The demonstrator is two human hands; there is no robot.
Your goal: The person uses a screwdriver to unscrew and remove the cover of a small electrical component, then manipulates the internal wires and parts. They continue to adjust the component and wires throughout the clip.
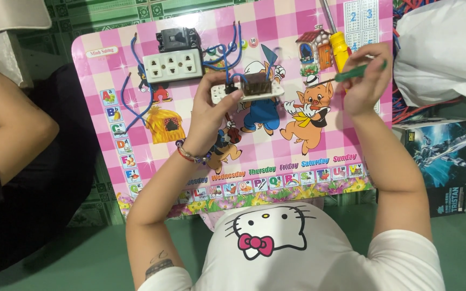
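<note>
while left hand [214,110] grips white plastic switch plate [247,90], right hand [365,81] pinches slim green screwdriver [358,71], glossy pink checked board [297,145]

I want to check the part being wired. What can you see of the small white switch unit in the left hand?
The white switch unit looks like plastic, a long narrow piece with a dark brownish block in its middle. It is held level above the pink cartoon board, pinched by the left hand at its left end. Blue wires run from it toward the white triple socket. The green screwdriver tip points at it.
</note>
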